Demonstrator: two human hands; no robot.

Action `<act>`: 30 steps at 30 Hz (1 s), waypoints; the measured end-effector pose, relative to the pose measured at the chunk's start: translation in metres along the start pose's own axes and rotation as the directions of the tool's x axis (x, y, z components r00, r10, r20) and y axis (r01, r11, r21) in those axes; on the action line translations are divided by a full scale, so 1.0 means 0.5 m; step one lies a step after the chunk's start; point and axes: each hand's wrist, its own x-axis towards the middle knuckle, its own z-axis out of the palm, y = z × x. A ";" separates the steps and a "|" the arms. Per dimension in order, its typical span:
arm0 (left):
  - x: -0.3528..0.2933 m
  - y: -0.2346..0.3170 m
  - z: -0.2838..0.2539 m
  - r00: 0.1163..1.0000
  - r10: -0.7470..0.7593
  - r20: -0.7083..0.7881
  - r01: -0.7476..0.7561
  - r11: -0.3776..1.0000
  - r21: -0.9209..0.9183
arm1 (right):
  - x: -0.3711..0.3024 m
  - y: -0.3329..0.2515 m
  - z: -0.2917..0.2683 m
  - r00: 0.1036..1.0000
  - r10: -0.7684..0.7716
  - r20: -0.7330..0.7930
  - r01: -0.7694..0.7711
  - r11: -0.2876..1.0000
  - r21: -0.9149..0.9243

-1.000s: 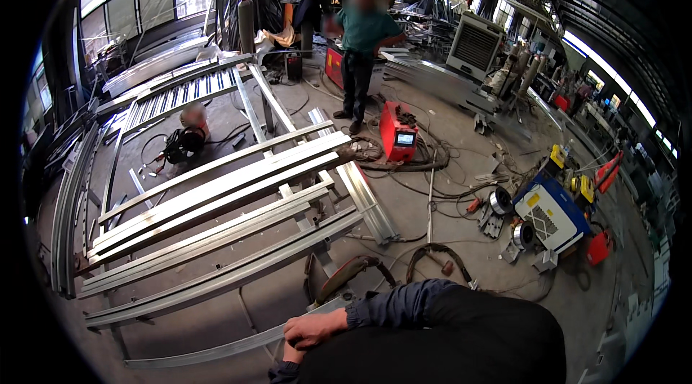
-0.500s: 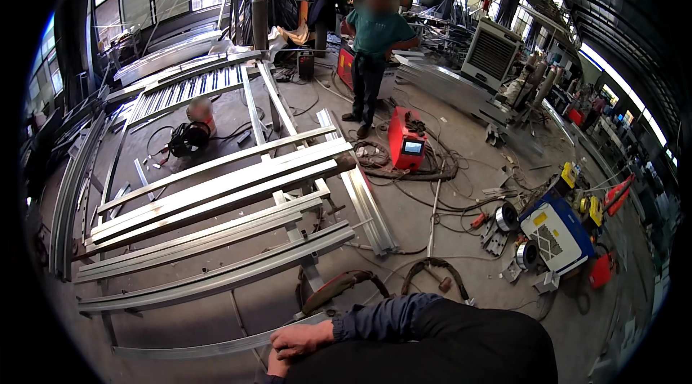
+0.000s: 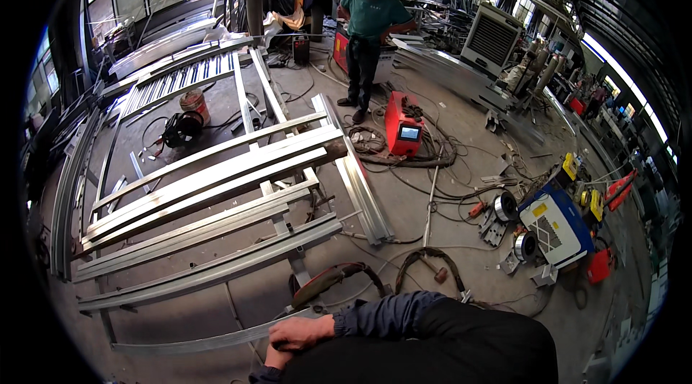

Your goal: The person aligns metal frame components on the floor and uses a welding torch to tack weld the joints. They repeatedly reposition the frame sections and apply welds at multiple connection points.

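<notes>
To my left, pale metal bars [image 3: 216, 177] are lying side by side across crosspieces [image 3: 280, 224], probably for keeping them off the floor [image 3: 162, 323]. The nearest bar [image 3: 209, 343] is running just beside my hands. My left hand [image 3: 278, 356] is sitting low, partly covered, so I cannot tell how its grip is closing. My right hand [image 3: 299, 332] is draping over it, fingers curling down (I cannot tell whether that grip is pressing tight), perhaps simply for resting. Rightward, a thick dark loop [image 3: 328, 284] is lying low, a red machine [image 3: 404, 124] is standing amid cables [image 3: 437, 161], and a blue-and-white machine [image 3: 559, 222] is sitting beside wire spools [image 3: 505, 205].
</notes>
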 end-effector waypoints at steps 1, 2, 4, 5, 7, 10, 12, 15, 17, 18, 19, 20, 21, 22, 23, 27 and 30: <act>0.003 0.006 -0.004 1.000 0.016 0.004 -0.016 1.000 0.000 | -0.001 -0.002 0.001 1.000 -0.007 -0.020 0.007 1.000 -0.006; 0.003 0.010 -0.011 0.999 0.037 0.006 -0.037 0.999 0.002 | 0.004 -0.007 0.000 1.000 0.006 -0.028 -0.006 1.000 -0.001; -0.004 0.006 -0.027 0.999 0.037 -0.001 -0.037 0.999 0.004 | 0.017 -0.018 0.004 0.998 0.033 -0.047 -0.033 0.999 0.011; 0.001 0.001 -0.035 0.999 0.050 -0.005 -0.050 0.999 0.003 | 0.025 -0.016 0.008 0.998 0.028 -0.051 -0.029 0.999 -0.015; 0.004 -0.014 -0.056 0.995 0.103 -0.009 -0.103 0.994 0.035 | 0.045 -0.013 0.024 0.998 0.033 -0.054 -0.036 0.998 -0.046; -0.013 -0.046 -0.100 0.986 0.165 -0.021 -0.163 0.985 0.063 | 0.096 -0.030 0.048 0.997 0.069 -0.026 -0.071 0.995 -0.071; -0.029 -0.067 -0.135 0.984 0.178 -0.003 -0.178 0.982 0.058 | 0.137 -0.037 0.071 0.996 0.086 -0.012 -0.087 0.992 -0.087; -0.082 -0.103 -0.211 0.988 0.155 0.008 -0.155 0.987 0.043 | 0.225 -0.046 0.142 0.997 0.077 -0.027 -0.078 0.994 -0.076; -0.123 -0.123 -0.268 0.991 0.130 0.019 -0.131 0.991 0.032 | 0.289 -0.045 0.199 0.998 0.070 -0.009 -0.070 0.995 -0.072; -0.155 -0.138 -0.307 0.994 0.105 0.010 -0.105 0.994 0.033 | 0.336 -0.051 0.226 0.999 0.049 0.012 -0.048 0.997 -0.063; -0.188 -0.151 -0.343 0.997 0.078 -0.001 -0.078 0.996 0.032 | 0.376 -0.062 0.256 0.997 0.067 0.038 -0.065 0.996 -0.060; -0.182 -0.155 -0.349 0.996 0.076 0.057 -0.077 0.997 0.016 | 0.380 -0.053 0.273 0.997 0.077 0.021 -0.076 0.995 -0.059; -0.215 -0.160 -0.382 0.998 0.044 0.049 -0.045 0.999 0.014 | 0.420 -0.055 0.311 0.998 0.060 0.032 -0.058 0.997 -0.057; -0.245 -0.163 -0.418 0.999 0.014 0.039 -0.015 1.000 0.011 | 0.458 -0.054 0.343 0.998 0.044 0.045 -0.041 0.998 -0.056; -0.258 -0.160 -0.440 0.998 -0.019 0.061 0.018 1.000 0.006 | 0.477 -0.065 0.365 0.995 0.091 0.041 -0.090 0.996 -0.027; -0.342 -0.151 -0.538 0.992 -0.111 0.059 0.112 0.993 -0.019 | 0.563 -0.079 0.427 0.990 0.085 0.115 -0.080 0.996 -0.045; -0.375 -0.143 -0.582 0.988 -0.144 0.062 0.147 0.988 -0.037 | 0.601 -0.089 0.452 0.995 0.087 0.044 -0.089 0.996 0.029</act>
